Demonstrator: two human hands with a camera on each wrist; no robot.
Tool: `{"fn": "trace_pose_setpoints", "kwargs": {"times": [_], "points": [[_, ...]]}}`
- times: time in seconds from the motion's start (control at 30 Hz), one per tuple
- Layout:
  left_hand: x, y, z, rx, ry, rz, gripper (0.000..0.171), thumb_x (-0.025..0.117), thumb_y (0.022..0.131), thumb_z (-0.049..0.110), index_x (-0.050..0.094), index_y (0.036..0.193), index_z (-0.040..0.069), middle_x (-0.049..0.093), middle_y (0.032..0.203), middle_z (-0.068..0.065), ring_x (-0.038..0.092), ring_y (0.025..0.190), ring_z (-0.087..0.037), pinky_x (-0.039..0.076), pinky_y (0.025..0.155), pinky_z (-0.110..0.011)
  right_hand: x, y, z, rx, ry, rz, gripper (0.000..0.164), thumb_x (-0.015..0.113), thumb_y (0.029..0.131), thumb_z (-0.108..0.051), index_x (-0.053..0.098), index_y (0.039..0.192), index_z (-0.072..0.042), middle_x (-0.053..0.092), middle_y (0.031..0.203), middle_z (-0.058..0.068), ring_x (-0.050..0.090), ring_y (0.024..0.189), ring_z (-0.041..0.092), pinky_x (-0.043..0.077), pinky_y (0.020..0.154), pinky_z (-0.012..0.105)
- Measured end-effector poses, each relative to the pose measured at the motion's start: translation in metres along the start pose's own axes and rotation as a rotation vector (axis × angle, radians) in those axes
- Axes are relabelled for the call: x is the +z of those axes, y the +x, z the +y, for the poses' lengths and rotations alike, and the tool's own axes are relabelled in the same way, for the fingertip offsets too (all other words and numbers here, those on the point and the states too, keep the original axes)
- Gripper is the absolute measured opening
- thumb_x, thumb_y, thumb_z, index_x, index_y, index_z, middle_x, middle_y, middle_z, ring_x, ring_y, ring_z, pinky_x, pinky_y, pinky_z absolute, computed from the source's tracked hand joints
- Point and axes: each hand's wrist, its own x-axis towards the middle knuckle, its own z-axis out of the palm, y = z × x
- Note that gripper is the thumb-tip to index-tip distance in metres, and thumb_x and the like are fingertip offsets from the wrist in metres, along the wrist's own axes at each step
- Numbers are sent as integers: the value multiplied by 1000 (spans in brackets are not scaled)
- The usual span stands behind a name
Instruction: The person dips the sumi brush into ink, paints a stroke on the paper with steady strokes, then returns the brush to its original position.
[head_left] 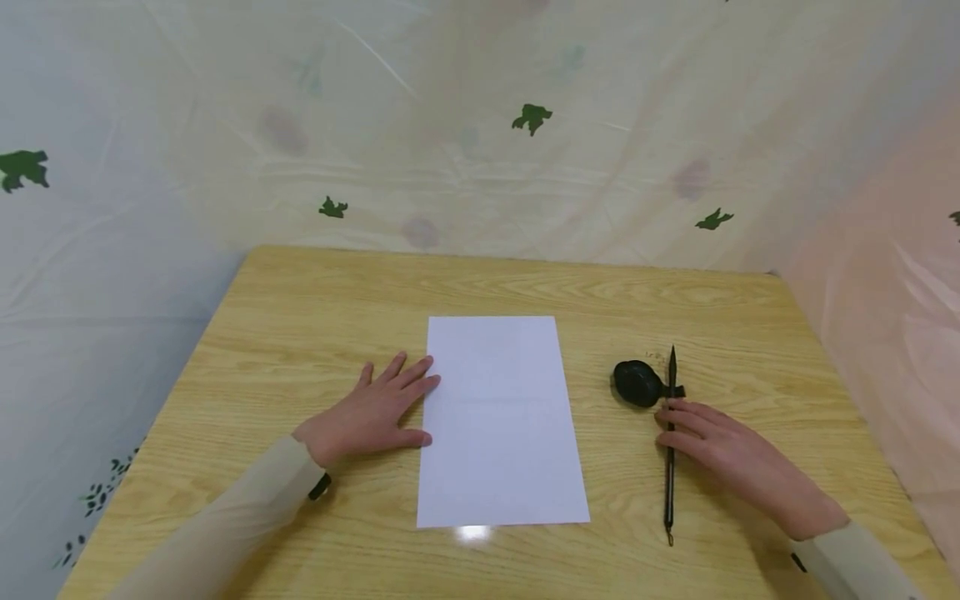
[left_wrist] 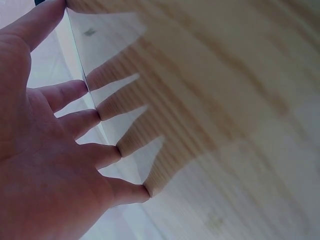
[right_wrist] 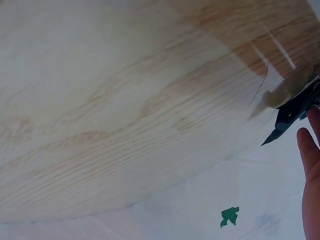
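A plain white sheet of paper (head_left: 498, 417) lies flat on the wooden table (head_left: 330, 300). My left hand (head_left: 378, 417) rests palm down with spread fingers, its fingertips at the paper's left edge. In the left wrist view those fingers (left_wrist: 102, 156) touch the glossy tabletop. To the right of the paper, a dark calligraphy brush (head_left: 671, 483) points away from me, its upper part across the stem of a black rounded dish (head_left: 637, 383). My right hand (head_left: 735, 454) reaches over the brush handle, thumb and fingertips extended past its left side.
Patterned pale cloth (head_left: 450, 150) hangs behind the table and along both sides. A bright light reflection shows just below the paper's near edge. The brush ends in a small hanging loop (head_left: 671, 539) nearest me.
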Motion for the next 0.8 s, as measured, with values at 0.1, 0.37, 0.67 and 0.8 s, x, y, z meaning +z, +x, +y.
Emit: {"fn": "trace_pose_setpoints", "kwargs": {"times": [0.1, 0.37, 0.67, 0.8], "points": [[0, 0, 0, -4, -2, -6, 86, 70, 96, 52, 34, 163, 12, 16, 173, -9, 4, 157, -45, 8, 113, -79, 0, 1, -2, 0, -17, -5, 72, 1, 113, -25, 72, 114, -14, 66, 131, 12, 58, 122, 36, 19, 121, 30], [1, -1, 0, -2, 12, -5, 86, 69, 96, 53, 34, 163, 13, 17, 173, -10, 4, 157, -45, 9, 113, -79, 1, 2, -6, -17, -44, -7, 70, 2, 114, -21, 71, 115, -15, 65, 130, 10, 58, 122, 33, 42, 102, 42], [2, -1, -1, -12, 12, -11, 86, 70, 95, 53, 34, 163, 13, 17, 173, -10, 5, 157, -45, 9, 113, -79, -6, 5, -5, -65, -31, 84, 61, 7, 115, -12, 68, 123, -6, 64, 129, 18, 56, 123, 37, 11, 125, 30], [1, -1, -1, -16, 10, -10, 87, 70, 95, 53, 34, 163, 13, 16, 173, -9, 4, 157, -44, 8, 113, -79, -10, 8, -6, -49, -19, 155, 58, 10, 116, -14, 67, 122, -4, 63, 128, 21, 56, 122, 40, 12, 124, 28]]}}
